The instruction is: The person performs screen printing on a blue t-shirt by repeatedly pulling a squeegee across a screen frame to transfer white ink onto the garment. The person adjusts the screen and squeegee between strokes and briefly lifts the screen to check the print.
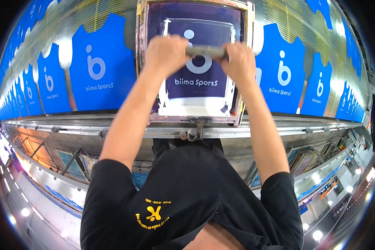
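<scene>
Both my hands grip a squeegee (206, 51) by its long handle, held level across a screen printing frame (248, 25). My left hand (166, 53) is closed round its left end, and my right hand (240, 62) round its right end. Beneath them, the frame's dark purple mesh (171, 92) carries a pale round logo with lettering, partly hidden by the squeegee and my hands. White ink (193, 106) lies in a band along the mesh's near edge and is smeared up its sides. Whether the squeegee's blade touches the mesh is hidden.
Blue shirt panels (102, 52) with white prints lie in a row on the long table to the left, and more blue panels (281, 62) to the right. A metal rail (71, 128) with a clamp (191, 134) runs along the table's near edge. More frames (304, 161) are stored below.
</scene>
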`<act>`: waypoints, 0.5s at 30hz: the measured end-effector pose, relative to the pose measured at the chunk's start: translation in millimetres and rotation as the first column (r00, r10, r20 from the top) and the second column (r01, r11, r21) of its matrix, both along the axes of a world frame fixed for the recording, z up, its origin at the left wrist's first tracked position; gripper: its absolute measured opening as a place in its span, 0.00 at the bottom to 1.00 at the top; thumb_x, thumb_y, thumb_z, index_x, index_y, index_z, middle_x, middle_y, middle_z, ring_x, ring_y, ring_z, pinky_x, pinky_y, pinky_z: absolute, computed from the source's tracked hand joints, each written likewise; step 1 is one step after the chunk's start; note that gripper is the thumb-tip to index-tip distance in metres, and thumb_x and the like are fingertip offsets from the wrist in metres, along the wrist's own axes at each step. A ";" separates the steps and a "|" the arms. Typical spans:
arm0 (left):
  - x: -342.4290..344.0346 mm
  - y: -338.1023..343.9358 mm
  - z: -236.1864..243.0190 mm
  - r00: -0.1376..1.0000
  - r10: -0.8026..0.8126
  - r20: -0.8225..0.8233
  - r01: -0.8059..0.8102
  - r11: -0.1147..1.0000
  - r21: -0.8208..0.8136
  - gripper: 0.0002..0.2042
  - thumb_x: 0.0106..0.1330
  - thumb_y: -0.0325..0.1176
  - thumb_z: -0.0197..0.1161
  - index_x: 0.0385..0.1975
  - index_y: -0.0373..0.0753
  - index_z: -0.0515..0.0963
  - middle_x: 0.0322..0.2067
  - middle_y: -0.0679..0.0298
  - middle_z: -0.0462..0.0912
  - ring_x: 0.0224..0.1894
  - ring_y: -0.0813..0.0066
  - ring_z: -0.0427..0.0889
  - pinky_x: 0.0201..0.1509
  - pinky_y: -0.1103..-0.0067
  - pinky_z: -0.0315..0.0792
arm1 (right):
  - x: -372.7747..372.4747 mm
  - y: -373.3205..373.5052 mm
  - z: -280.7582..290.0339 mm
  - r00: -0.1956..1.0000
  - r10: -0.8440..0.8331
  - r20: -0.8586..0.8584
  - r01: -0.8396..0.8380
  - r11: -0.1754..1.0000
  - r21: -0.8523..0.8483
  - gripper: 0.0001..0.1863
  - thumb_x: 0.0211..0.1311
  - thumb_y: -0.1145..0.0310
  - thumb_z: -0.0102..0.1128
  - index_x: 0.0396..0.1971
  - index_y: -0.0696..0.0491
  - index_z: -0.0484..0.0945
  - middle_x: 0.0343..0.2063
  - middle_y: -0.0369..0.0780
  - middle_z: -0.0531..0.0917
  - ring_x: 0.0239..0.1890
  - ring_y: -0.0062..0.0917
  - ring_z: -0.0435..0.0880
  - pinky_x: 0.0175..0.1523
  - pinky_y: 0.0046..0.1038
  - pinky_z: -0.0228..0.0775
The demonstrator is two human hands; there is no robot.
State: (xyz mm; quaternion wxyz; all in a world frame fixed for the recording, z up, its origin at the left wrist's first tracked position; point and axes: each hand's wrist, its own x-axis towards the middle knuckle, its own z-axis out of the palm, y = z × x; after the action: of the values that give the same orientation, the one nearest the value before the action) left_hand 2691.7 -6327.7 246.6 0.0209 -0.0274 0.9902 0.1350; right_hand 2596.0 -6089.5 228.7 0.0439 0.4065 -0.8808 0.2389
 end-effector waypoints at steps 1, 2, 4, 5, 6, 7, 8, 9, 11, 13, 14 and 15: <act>33.3 13.5 1.3 0.999 -0.034 0.008 0.034 0.999 0.007 0.13 0.52 0.45 0.80 0.33 0.50 0.87 0.30 0.65 0.87 0.36 0.59 0.88 0.43 0.62 0.82 | 31.1 13.6 1.7 0.999 -0.005 0.036 0.004 1.000 0.024 0.18 0.45 0.66 0.83 0.31 0.50 0.80 0.29 0.40 0.85 0.35 0.41 0.84 0.43 0.43 0.70; 65.9 29.7 4.8 1.000 -0.022 -0.022 0.023 0.999 0.039 0.13 0.49 0.42 0.82 0.33 0.50 0.86 0.30 0.66 0.86 0.36 0.61 0.88 0.42 0.64 0.81 | 64.2 28.7 7.1 0.998 -0.026 0.058 0.021 0.997 0.080 0.19 0.43 0.68 0.84 0.35 0.51 0.83 0.32 0.40 0.86 0.40 0.40 0.84 0.49 0.42 0.73; 117.2 56.4 14.4 0.998 -0.017 0.052 0.013 0.997 0.075 0.15 0.46 0.40 0.83 0.33 0.48 0.87 0.30 0.67 0.86 0.36 0.63 0.88 0.40 0.66 0.79 | 115.7 52.8 21.8 0.989 -0.006 0.145 -0.006 0.996 0.086 0.22 0.39 0.72 0.82 0.38 0.51 0.82 0.34 0.40 0.85 0.42 0.40 0.84 0.51 0.40 0.72; 135.0 64.6 19.8 0.999 -0.024 0.047 0.019 0.995 0.101 0.16 0.47 0.42 0.83 0.33 0.47 0.88 0.31 0.67 0.87 0.34 0.62 0.87 0.41 0.66 0.79 | 134.6 59.2 28.3 0.990 -0.002 0.141 -0.005 0.999 0.050 0.21 0.39 0.72 0.81 0.37 0.51 0.82 0.33 0.40 0.85 0.41 0.39 0.83 0.50 0.40 0.71; 141.4 65.9 22.1 0.999 -0.036 -0.002 0.036 0.994 0.105 0.16 0.47 0.44 0.83 0.32 0.46 0.87 0.30 0.66 0.87 0.34 0.61 0.87 0.40 0.65 0.79 | 141.4 62.3 32.2 0.987 0.005 0.161 -0.010 0.999 0.034 0.20 0.41 0.70 0.82 0.36 0.51 0.81 0.33 0.40 0.85 0.40 0.39 0.83 0.49 0.40 0.71; 147.2 66.1 25.6 0.995 -0.057 0.080 0.049 0.994 0.095 0.17 0.48 0.46 0.83 0.30 0.45 0.86 0.29 0.65 0.87 0.33 0.60 0.87 0.39 0.64 0.79 | 146.7 63.4 35.4 0.983 0.014 0.181 -0.018 1.000 0.017 0.19 0.44 0.67 0.83 0.35 0.52 0.81 0.32 0.40 0.84 0.39 0.38 0.83 0.48 0.40 0.71; 147.0 62.0 27.1 0.998 -0.036 0.056 0.029 0.993 0.118 0.18 0.49 0.48 0.82 0.29 0.43 0.85 0.28 0.63 0.87 0.33 0.58 0.87 0.38 0.62 0.79 | 145.6 61.4 35.7 0.978 0.016 0.209 -0.021 1.000 0.021 0.19 0.46 0.64 0.83 0.34 0.52 0.81 0.31 0.40 0.84 0.38 0.38 0.83 0.48 0.40 0.71; 143.2 55.8 27.1 0.994 -0.021 0.108 0.006 0.991 0.136 0.19 0.50 0.50 0.82 0.27 0.42 0.84 0.27 0.61 0.86 0.34 0.57 0.87 0.37 0.61 0.79 | 140.7 57.9 34.5 0.971 0.010 0.239 -0.016 1.000 0.020 0.19 0.48 0.61 0.84 0.34 0.52 0.81 0.30 0.39 0.84 0.37 0.38 0.83 0.48 0.40 0.71; 135.3 41.4 26.8 0.988 -0.024 0.155 0.003 0.991 0.134 0.26 0.54 0.61 0.77 0.25 0.40 0.82 0.26 0.58 0.86 0.34 0.54 0.87 0.36 0.59 0.79 | 129.6 47.4 28.9 0.972 0.055 0.230 -0.061 0.998 0.020 0.21 0.52 0.54 0.83 0.32 0.53 0.81 0.29 0.41 0.84 0.36 0.41 0.84 0.48 0.41 0.72; 130.8 32.5 25.4 0.964 -0.025 0.264 -0.012 0.990 0.137 0.29 0.55 0.66 0.74 0.25 0.40 0.83 0.26 0.58 0.86 0.35 0.53 0.88 0.37 0.59 0.80 | 126.6 37.4 24.4 0.963 0.072 0.261 -0.090 0.994 0.054 0.22 0.53 0.52 0.82 0.32 0.53 0.82 0.29 0.42 0.84 0.36 0.42 0.84 0.47 0.42 0.73; 127.4 28.3 25.1 0.941 -0.031 0.336 -0.006 0.994 0.107 0.32 0.52 0.70 0.74 0.30 0.41 0.87 0.30 0.57 0.89 0.37 0.53 0.89 0.39 0.61 0.81 | 124.5 32.5 23.1 0.941 0.070 0.330 -0.112 0.988 0.110 0.25 0.53 0.46 0.80 0.30 0.54 0.82 0.29 0.44 0.86 0.38 0.43 0.86 0.46 0.43 0.74; 123.4 26.3 24.8 0.905 -0.017 0.426 -0.043 0.991 0.130 0.32 0.50 0.69 0.76 0.33 0.41 0.88 0.31 0.56 0.90 0.38 0.54 0.89 0.40 0.61 0.81 | 121.8 28.3 22.8 0.920 0.050 0.388 -0.123 0.979 0.166 0.27 0.53 0.44 0.80 0.30 0.55 0.82 0.29 0.45 0.86 0.38 0.44 0.86 0.46 0.44 0.75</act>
State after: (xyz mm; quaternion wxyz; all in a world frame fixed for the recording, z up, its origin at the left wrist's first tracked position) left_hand 2815.1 -6301.4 271.4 0.2373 -0.0612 0.9501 0.1931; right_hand 2717.8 -6061.2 251.5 -0.1772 0.3931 -0.8721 0.2315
